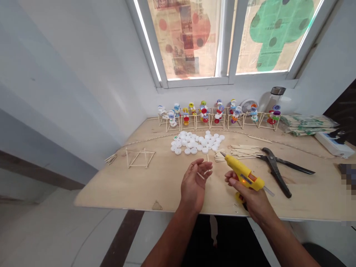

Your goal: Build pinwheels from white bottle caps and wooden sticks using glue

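Over the tabletop's (167,189) near edge: right hand (254,200) wrapped round glue gun (236,165), nozzle toward far edge; left hand (192,187) half-curled, holding thin sticks (200,175). Caps (191,140) mid-tabletop; frame (145,158) nearer left edge; pliers (274,167) nearer right edge.

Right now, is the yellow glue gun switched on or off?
On, it seems: an orange light glows on the glue gun, held in the right hand.
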{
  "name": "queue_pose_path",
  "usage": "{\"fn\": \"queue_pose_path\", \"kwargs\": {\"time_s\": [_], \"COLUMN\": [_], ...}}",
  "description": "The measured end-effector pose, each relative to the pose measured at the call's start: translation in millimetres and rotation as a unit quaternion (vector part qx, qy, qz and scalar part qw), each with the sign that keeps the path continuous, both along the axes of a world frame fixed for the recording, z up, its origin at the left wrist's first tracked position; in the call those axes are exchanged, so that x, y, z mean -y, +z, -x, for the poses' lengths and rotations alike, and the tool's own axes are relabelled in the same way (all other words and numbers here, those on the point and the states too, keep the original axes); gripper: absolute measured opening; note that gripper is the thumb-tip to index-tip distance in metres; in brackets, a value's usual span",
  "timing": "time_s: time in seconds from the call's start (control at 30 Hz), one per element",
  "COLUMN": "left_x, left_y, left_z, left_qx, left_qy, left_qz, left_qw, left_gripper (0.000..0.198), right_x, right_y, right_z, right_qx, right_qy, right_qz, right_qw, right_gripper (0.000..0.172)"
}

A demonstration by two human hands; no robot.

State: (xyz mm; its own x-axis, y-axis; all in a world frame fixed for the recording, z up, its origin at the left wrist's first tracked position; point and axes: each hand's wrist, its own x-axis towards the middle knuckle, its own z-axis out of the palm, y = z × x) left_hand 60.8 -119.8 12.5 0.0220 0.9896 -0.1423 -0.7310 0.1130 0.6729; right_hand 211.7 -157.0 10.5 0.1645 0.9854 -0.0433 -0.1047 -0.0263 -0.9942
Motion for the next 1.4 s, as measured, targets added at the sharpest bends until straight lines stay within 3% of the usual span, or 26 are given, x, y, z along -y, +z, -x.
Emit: {"fn": "queue_pose_path", "kwargs": {"time_s": [0.2,0.37,0.47,0.57,0.63,0.73,0.83,0.93,1.0,1.1,1.23,1.33,1.4], "left_x": [7.9,10.7,10.6,6.2,0.0,-12.8,-27.8,-44.5,-56.9,-76.1,-97.2,-106.4,-109.5], "left_y": [3.7,6.0,1.8,-3.4,-4.6,-2.0,2.2,2.0,-1.0,-6.4,-8.6,-7.7,-7.9], "left_z": [-18.6,-26.2,-25.4,-15.7,-4.5,12.9,24.2,29.6,32.1,34.7,34.2,32.3,31.6], "left_qx": [0.11,0.109,0.067,-0.096,-0.251,-0.441,-0.542,-0.57,-0.552,-0.49,-0.406,-0.358,-0.334], "left_qy": [0.002,0.005,0.005,0.003,-0.014,-0.038,-0.033,-0.025,-0.019,-0.013,-0.031,-0.056,-0.067], "left_qz": [0.07,0.093,0.052,-0.003,-0.057,-0.153,-0.233,-0.267,-0.247,-0.182,-0.122,-0.1,-0.089], "left_qw": [0.991,0.99,0.996,0.995,0.966,0.884,0.807,0.777,0.796,0.852,0.905,0.927,0.936], "left_gripper": [0.016,0.018,0.02,0.018,0.018,0.022,0.024,0.022,0.022,0.024,0.024,0.025,0.026], "right_x": [-1.9,-4.4,-12.3,-24.6,-33.9,-48.4,-62.8,-76.2,-82.9,-87.5,-85.4,-84.2,-85.1], "right_y": [3.3,0.3,-2.0,-2.1,0.9,9.5,15.4,11.1,3.7,-5.6,-4.3,2.2,4.9], "right_z": [40.0,46.8,42.7,34.4,28.4,21.7,18.6,16.0,13.9,11.4,5.7,-14.5,-38.0], "right_qx": [0.066,0.113,0.104,0.106,0.117,0.148,0.164,0.155,0.147,0.159,0.225,0.325,0.409], "right_qy": [0.024,0.019,0.011,-0.007,-0.013,-0.006,0.004,-0.001,-0.017,-0.017,0.02,0.025,0.011], "right_qz": [-0.034,-0.059,-0.065,-0.067,-0.071,-0.069,-0.061,-0.061,-0.068,-0.07,-0.086,-0.108,-0.134], "right_qw": [0.997,0.992,0.992,0.992,0.99,0.987,0.985,0.986,0.987,0.985,0.97,0.939,0.902], "right_gripper": [0.023,0.017,0.015,0.017,0.019,0.018,0.018,0.02,0.022,0.023,0.022,0.02,0.019]}}
